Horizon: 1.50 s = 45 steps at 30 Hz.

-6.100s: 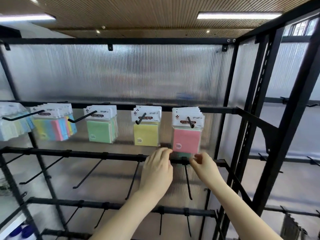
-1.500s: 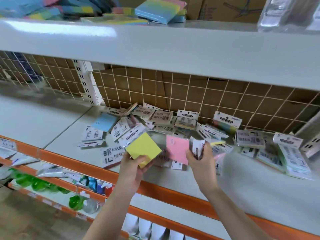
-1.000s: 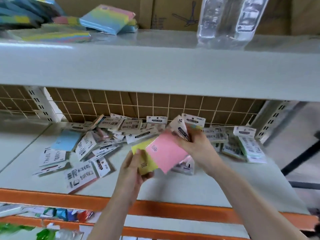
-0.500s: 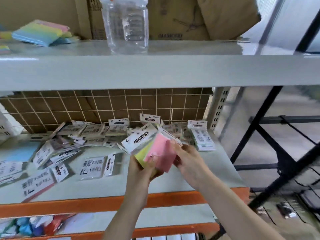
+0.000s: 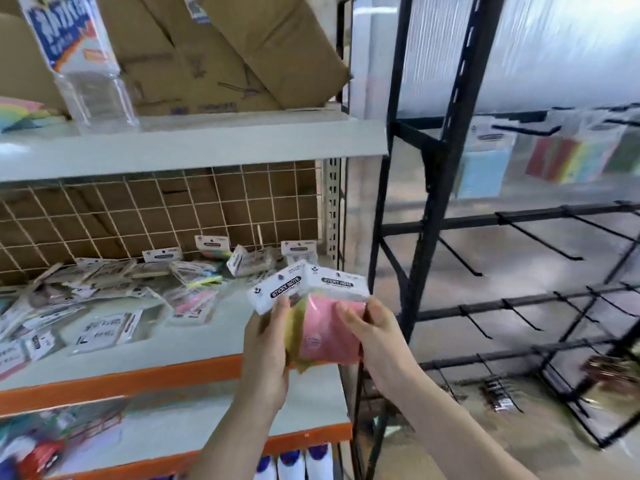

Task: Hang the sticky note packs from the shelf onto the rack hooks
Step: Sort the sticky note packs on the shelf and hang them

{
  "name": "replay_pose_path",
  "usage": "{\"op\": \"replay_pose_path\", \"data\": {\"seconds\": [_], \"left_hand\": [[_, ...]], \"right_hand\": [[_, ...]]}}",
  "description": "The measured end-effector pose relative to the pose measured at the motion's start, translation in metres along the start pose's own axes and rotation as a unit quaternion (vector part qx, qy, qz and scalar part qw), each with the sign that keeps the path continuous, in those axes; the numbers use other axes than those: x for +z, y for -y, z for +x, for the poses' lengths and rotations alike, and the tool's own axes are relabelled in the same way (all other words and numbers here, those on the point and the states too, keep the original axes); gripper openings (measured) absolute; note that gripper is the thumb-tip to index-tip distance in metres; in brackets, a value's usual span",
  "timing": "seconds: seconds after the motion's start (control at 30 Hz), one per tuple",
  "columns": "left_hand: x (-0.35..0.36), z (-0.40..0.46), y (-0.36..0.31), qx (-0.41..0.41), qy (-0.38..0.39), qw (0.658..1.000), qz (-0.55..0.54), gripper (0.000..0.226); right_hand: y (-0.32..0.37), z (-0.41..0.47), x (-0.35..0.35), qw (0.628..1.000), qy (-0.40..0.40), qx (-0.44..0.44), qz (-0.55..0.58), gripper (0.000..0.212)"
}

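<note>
both hands clamped on 2 packs, left hand [image 5: 265, 344] on the yellow pack [image 5: 294, 327], right hand [image 5: 375, 336] on the pink pack [image 5: 325, 336]; a few packs already hang on the rack [image 5: 443, 174] to their right; plenty left on the shelf [image 5: 194, 337] to their left

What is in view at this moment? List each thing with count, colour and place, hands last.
pink sticky note pack: one, pink, held in front between both hands
yellow sticky note pack: one, yellow, behind the pink one
loose sticky note packs: many, mixed colours, scattered on grey shelf
plastic bottle: one, clear, blue label, upper shelf
cardboard boxes: brown, upper shelf
wire grid: white, behind the packs
black rack: right side, empty hooks on lower bars
hung packs: several, blurred, top bar
left hand: grips the packs
right hand: grips the pink pack
</note>
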<state>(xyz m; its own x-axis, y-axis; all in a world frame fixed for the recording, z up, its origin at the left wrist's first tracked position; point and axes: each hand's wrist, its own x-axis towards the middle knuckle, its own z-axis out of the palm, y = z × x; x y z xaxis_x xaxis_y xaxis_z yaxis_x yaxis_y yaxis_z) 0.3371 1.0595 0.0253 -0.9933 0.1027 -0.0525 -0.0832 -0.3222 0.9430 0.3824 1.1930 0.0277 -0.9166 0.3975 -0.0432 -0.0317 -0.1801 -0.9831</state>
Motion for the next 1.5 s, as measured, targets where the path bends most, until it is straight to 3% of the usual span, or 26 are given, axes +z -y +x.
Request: {"op": "replay_pose_path", "data": {"seconds": [0.17,0.4,0.5,0.6,0.73,0.9,1.0,1.1,1.33,1.5], "left_hand": [[0.048,-0.036,0.009,0.029,0.030,0.999,-0.011,0.026],[0.119,-0.063,0.018,0.098,0.106,0.982,0.123,0.025],[0.152,-0.068,0.021,0.121,0.134,0.972,0.147,0.045],[0.184,-0.068,0.025,0.120,0.164,0.963,0.175,0.066],[0.236,-0.059,0.030,0.138,0.199,0.951,0.192,0.035],[0.306,-0.045,0.041,0.141,0.256,0.942,0.163,0.036],[0.348,-0.031,0.046,0.138,0.307,0.931,0.142,0.036],[0.387,-0.015,0.049,0.112,0.340,0.926,0.123,0.040],[0.464,0.007,0.057,0.053,0.387,0.914,0.107,0.035],[0.515,0.007,0.068,0.053,0.428,0.897,0.098,0.029]], "right_hand": [[0.024,-0.039,-0.062,0.995,-0.015,-0.091,-0.026,0.016],[0.061,-0.067,-0.148,0.979,-0.113,-0.163,-0.034,0.034],[0.075,-0.069,-0.177,0.973,-0.136,-0.181,-0.055,0.040],[0.088,-0.065,-0.203,0.970,-0.152,-0.182,-0.061,0.033],[0.101,-0.053,-0.237,0.968,-0.169,-0.175,-0.066,0.011],[0.115,-0.028,-0.286,0.947,-0.217,-0.173,-0.164,0.022],[0.129,-0.006,-0.317,0.929,-0.244,-0.187,-0.207,0.018],[0.147,0.016,-0.348,0.933,-0.231,-0.182,-0.206,0.007],[0.173,0.055,-0.411,0.941,-0.170,-0.162,-0.243,0.011],[0.180,0.070,-0.451,0.934,-0.193,-0.171,-0.245,0.008]]}}
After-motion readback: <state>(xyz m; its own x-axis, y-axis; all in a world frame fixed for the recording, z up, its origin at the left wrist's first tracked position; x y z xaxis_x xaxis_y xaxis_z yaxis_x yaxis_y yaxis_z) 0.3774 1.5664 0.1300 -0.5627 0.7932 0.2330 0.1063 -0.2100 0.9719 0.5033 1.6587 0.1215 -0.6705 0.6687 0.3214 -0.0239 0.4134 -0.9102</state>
